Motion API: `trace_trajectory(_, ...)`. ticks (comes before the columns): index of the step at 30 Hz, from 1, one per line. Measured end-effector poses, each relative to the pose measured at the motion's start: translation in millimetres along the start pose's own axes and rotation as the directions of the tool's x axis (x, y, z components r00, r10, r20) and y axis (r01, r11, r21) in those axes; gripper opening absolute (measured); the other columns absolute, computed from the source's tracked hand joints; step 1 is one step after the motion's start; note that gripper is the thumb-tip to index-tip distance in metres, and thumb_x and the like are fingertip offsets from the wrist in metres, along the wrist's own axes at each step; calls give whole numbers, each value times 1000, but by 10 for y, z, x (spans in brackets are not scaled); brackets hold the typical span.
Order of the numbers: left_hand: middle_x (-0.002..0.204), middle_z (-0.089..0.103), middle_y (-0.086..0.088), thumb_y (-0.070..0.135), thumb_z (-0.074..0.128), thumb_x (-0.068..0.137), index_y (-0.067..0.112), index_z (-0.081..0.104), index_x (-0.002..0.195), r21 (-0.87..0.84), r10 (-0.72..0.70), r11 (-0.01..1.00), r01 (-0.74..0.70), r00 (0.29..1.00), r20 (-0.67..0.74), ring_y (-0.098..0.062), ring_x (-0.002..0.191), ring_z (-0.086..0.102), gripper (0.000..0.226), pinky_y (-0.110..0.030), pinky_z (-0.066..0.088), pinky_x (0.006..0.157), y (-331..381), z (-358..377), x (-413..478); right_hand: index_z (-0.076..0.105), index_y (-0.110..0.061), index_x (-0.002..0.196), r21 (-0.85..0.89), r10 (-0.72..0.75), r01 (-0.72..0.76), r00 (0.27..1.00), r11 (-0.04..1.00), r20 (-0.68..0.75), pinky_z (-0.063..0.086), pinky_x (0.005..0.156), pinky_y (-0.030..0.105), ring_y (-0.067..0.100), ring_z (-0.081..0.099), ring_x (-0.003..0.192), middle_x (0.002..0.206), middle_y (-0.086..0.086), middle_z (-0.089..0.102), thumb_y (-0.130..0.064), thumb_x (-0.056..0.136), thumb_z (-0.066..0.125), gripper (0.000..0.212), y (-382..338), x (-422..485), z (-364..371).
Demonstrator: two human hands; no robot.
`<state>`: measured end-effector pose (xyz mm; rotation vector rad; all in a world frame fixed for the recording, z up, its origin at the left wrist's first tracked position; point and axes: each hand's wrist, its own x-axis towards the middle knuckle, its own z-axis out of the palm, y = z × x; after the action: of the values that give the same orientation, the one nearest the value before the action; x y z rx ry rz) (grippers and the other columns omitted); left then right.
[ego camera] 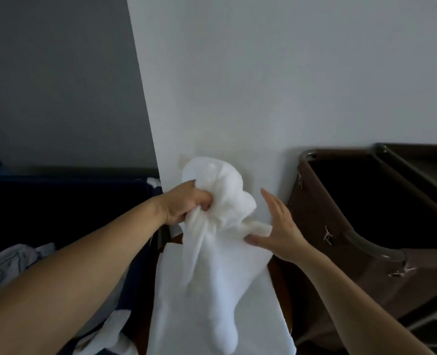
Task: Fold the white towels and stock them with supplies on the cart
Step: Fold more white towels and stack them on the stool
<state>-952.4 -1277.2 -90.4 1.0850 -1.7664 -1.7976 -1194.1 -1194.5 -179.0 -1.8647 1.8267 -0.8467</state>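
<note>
In front of the pale wall corner, a crumpled white terry towel (221, 193) hangs bunched in the left hand (185, 204), whose fingers curl tightly into the cloth. The right hand (280, 233) is spread with straight fingers, its thumb touching a towel corner. Beneath lies a flat white towel (212, 298). A brown fabric cart bag (427, 280) stands right, a dark navy bin (58, 201) left.

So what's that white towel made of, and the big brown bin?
The white towel looks like soft cotton terry, probably: it's fuzzy, matte, and bunches into folds where the left hand grips it. The brown bin seems to be smooth vinyl or coated fabric with a slight sheen, pinned along its edge with small metal clips; I can't be sure.
</note>
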Motion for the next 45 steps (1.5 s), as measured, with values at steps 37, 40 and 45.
trace_trajectory(37, 163, -14, 0, 93, 58, 44, 41, -28, 145, 673, -107, 543, 502, 836, -538, -32, 151, -2, 143, -64, 24, 111, -2352, 299, 143, 68, -23, 110, -98, 355, -345, 847, 933, 396, 52, 87, 40, 26, 63, 99, 110, 3, 69, -45, 66, 63, 49, 616, 251, 933)
trace_trajectory(40, 154, 34, -1, 79, 76, 52, 27, 13, 154, 414, -269, 773, 482, 838, -475, -26, 139, 37, 131, -40, 40, 104, -2220, 241, 101, 74, -10, 77, 285, 390, -512, 835, 811, 389, 57, 63, 41, 26, 68, 68, 74, 10, 73, -29, 42, 74, 39, 152, 410, 518)
trace_trajectory(45, 116, 70, 3, 20, 73, 85, 25, 58, 126, -51, -200, 980, 194, 960, -198, -23, 111, 65, 44, -29, 56, 82, -1664, 121, 35, 69, 7, 88, 445, 296, -447, 881, 776, 369, 54, 66, 41, 30, 64, 67, 74, 17, 66, -15, 54, 74, 41, -405, 483, -47)
